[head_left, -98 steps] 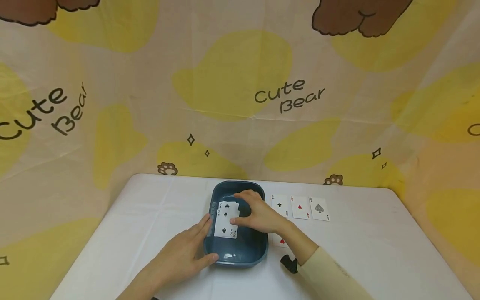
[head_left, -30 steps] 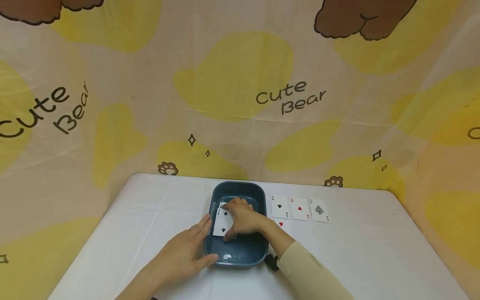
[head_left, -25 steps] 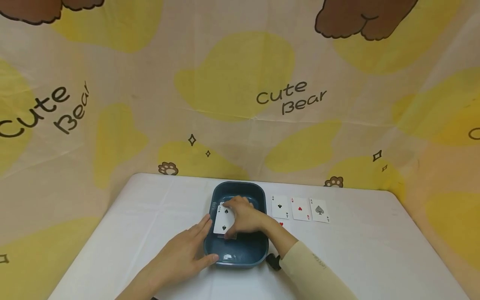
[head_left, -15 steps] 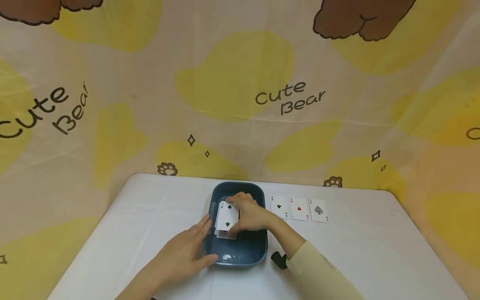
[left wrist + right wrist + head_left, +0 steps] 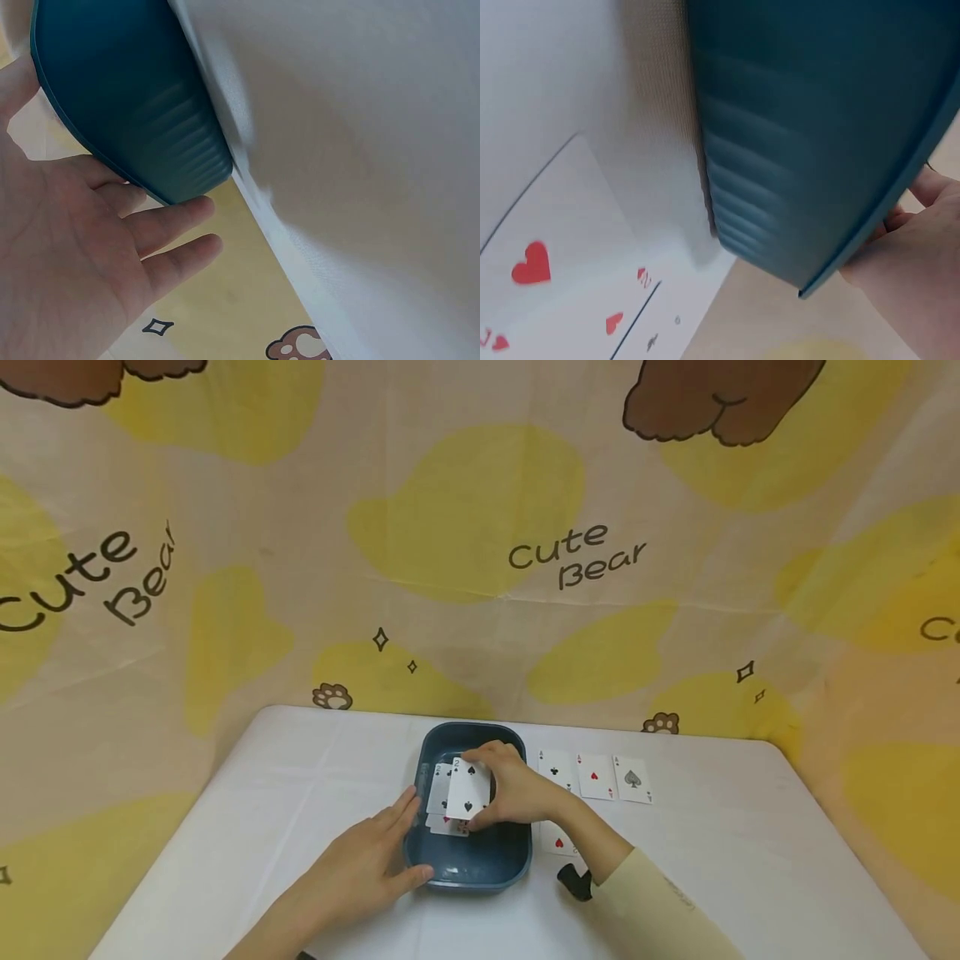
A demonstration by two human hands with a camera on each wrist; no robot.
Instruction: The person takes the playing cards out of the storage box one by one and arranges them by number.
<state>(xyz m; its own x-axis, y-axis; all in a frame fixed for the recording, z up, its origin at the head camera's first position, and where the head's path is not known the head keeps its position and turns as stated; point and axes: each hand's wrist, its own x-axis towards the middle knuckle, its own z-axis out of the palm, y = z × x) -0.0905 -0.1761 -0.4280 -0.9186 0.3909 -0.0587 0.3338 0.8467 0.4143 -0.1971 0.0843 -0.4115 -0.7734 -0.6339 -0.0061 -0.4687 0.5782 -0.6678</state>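
Note:
In the head view, my right hand pinches a two of spades playing card by its top and bottom edges, thumb at the lower edge. The card is above the inside of a dark blue plastic basin. Under and to the left of it, several overlapping playing cards lie in the basin. My left hand rests against the basin's left side, fingers extended. The left wrist view shows that hand's fingers loosely spread at the basin's rim. The basin wall hides the held card in the right wrist view.
Right of the basin, an ace of clubs, an ace of hearts and an ace of spades lie in a row on the white table. A two of hearts lies nearer, partly behind my right forearm.
My right hand has taken hold of the two of spades, lifted it off the pile and shifted it right, uncovering the cards beneath. My left hand has stayed at the basin's side.

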